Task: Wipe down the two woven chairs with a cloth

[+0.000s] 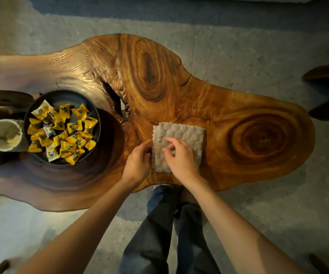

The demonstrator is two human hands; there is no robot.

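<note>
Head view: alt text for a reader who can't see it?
A left hand pinches the edge of a folded beige cloth on a wooden slab table while the right hand grips it. A dark bowl of yellow candies sits left.

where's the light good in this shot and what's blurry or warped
Head view: warm light pools on the middle and right of the table; its left end by the bowl sinks into smeared shadow; the right hand has blurred fingers over the cloth; the wide lens stretches both forearms.

One cloth [181,133], one bowl [64,97] (many sweets [60,131]), one cup [3,131].
</note>
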